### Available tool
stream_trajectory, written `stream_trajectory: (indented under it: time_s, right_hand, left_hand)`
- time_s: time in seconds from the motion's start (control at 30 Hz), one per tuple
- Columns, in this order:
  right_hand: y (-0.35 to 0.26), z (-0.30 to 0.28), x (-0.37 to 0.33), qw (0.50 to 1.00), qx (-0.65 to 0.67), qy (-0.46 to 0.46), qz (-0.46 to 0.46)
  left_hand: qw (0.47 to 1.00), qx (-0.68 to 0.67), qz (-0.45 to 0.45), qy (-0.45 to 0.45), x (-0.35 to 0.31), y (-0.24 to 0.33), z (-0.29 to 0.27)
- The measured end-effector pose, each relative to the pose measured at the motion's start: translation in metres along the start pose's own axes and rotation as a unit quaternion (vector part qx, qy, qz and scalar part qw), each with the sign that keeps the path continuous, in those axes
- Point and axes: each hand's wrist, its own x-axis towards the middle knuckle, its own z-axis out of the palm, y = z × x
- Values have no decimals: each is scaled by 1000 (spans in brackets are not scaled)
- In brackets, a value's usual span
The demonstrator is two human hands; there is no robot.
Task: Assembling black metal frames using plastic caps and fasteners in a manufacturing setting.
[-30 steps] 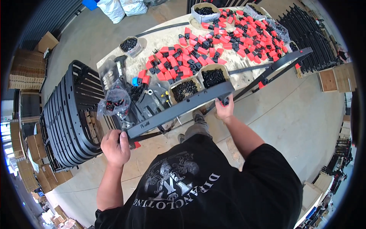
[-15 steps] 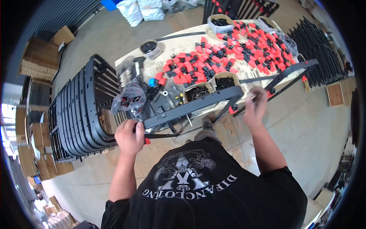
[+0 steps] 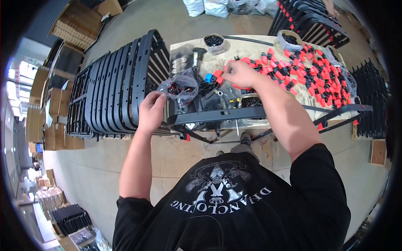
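Note:
My right hand (image 3: 242, 74) reaches over the worktable, its fingers pinched on a red plastic piece (image 3: 218, 78) at the left end of a heap of red-and-black plastic pieces (image 3: 312, 73). A small blue thing (image 3: 209, 78) lies just left of its fingertips. My left hand (image 3: 151, 112) is closed beside a clear plastic bag (image 3: 181, 88) of red and black parts; what its fingers hold, if anything, is hidden. Close by is the left end of a long black frame (image 3: 217, 115), which lies along the table's near edge. My right forearm covers part of this frame.
On the left stands a row of black slatted frames (image 3: 119, 83). Tubs of small black parts (image 3: 214, 40) sit on the table (image 3: 238, 48), with tools (image 3: 195, 58) nearby. More black frames (image 3: 310, 25) stand at the back right, near another person's arm (image 3: 330, 7).
My right hand has left the frame's right part and moved left and away over the heap. My left hand has shifted off the frame's end toward the bag. The view has turned left.

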Motion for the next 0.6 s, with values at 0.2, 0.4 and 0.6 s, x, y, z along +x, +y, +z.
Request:
stream_trajectory:
  time_s: [0.2,0.4,0.6]
  right_hand:
    - [2,4,-2,994,-39,-101,15]
    - [7,-1,-3,993,-37,-107,37]
    - [8,-7,-2,989,-32,-131,52]
  left_hand:
    - [939,247,-112,-210,91,-57,39]
    - [856,453,-32,-249,147,-135,81]
    - [770,579,-21,-267,173,-170,110]
